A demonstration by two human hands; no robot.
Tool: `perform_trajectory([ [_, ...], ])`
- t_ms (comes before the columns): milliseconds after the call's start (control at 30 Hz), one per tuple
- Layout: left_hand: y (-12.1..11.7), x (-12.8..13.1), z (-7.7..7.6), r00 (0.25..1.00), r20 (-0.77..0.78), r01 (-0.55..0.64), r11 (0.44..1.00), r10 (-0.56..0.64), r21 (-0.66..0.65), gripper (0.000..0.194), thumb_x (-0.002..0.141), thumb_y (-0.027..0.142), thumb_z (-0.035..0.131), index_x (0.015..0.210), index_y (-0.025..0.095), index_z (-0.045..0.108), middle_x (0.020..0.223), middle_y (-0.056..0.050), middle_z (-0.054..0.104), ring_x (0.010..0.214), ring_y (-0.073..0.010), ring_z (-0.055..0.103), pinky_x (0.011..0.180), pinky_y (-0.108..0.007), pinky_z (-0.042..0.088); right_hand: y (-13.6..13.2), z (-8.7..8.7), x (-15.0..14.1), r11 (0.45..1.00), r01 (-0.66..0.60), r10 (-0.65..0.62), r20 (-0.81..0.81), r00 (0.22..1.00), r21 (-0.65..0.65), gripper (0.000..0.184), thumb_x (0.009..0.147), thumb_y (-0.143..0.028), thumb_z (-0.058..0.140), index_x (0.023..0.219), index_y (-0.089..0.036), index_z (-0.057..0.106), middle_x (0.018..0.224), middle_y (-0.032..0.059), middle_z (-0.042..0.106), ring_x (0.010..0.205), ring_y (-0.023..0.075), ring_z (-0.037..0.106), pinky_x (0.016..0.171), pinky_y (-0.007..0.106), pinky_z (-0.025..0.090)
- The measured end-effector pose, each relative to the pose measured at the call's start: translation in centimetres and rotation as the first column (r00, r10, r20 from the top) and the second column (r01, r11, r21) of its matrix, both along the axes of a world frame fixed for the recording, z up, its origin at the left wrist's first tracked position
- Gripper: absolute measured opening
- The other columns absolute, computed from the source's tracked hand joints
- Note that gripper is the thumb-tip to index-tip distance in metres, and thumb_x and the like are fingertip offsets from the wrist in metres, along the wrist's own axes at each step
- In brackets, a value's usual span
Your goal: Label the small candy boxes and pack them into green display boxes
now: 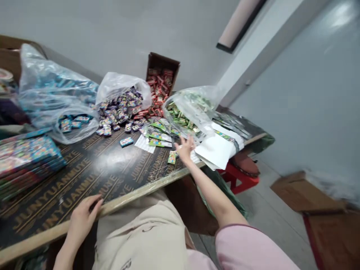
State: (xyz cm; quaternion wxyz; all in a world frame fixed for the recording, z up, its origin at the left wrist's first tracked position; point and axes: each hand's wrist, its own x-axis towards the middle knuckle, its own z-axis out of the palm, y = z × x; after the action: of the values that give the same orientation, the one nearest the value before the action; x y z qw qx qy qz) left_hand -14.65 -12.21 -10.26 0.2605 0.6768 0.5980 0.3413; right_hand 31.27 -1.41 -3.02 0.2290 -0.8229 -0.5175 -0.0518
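Observation:
My right hand [185, 148] reaches far out over the dark printed table [92, 172], fingers spread, hovering above a small green packet [172, 157] and some flat green cards [158, 135]. Nothing is in it. My left hand [83, 215] rests on the table's near edge, fingers laid flat and slightly curled over the rim, holding nothing. A clear bag of green packets [188, 108] lies just beyond the right hand, beside a stack of white sheets [218, 150].
More clear bags hold purple packets [120, 105] and blue packets [56, 97]. A brown carton of red packets [160, 84] stands at the back. A stack of colourful flat packs [26, 157] lies at left. A red stool [239, 176] and cardboard boxes [303, 191] stand on the floor.

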Motion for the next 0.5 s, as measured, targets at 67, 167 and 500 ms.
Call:
perform_trajectory([
  [67, 1.1, 1.7, -0.9, 0.998, -0.001, 0.066, 0.997, -0.066, -0.028, 0.035, 0.075, 0.058, 0.055, 0.084, 0.029, 0.071, 0.096, -0.005, 0.074, 0.092, -0.0298, 0.069, 0.089, -0.042, 0.054, -1.2, 2.0, 8.8, 0.887, 0.452, -0.46, -0.105, 0.882, -0.095, 0.059, 0.09, -0.042, 0.051, 0.142, -0.017, 0.037, 0.157, 0.0214, 0.011, 0.143, 0.0325, 0.008, 0.109, 0.053, 0.016],
  [167, 2.4, 3.3, -1.5, 0.996, -0.015, 0.091, 0.995, -0.092, -0.046, 0.034, 0.071, 0.06, 0.057, 0.082, 0.032, 0.072, 0.093, -0.003, 0.076, 0.089, -0.0309, 0.07, 0.084, -0.042, 0.056, -4.3, 3.1, 17.4, 0.728, 0.665, -0.685, -0.19, 0.703, -0.167, 0.078, 0.082, -0.042, 0.063, 0.143, -0.007, 0.03, 0.149, 0.0353, 0.016, 0.138, 0.0401, 0.02, 0.102, 0.056, 0.025],
  [500, 6.9, 9.3, 2.5, 0.959, -0.066, 0.268, 0.96, -0.274, -0.084, 0.034, 0.075, 0.055, 0.058, 0.087, 0.027, 0.073, 0.096, -0.006, 0.075, 0.089, -0.0293, 0.071, 0.083, -0.04, 0.057, -6.6, 3.0, 22.6, 0.595, 0.778, -0.801, -0.231, 0.553, -0.201, 0.07, 0.064, -0.026, 0.082, 0.121, 0.002, 0.053, 0.121, 0.0372, 0.05, 0.117, 0.0385, 0.051, 0.092, 0.047, 0.037],
])
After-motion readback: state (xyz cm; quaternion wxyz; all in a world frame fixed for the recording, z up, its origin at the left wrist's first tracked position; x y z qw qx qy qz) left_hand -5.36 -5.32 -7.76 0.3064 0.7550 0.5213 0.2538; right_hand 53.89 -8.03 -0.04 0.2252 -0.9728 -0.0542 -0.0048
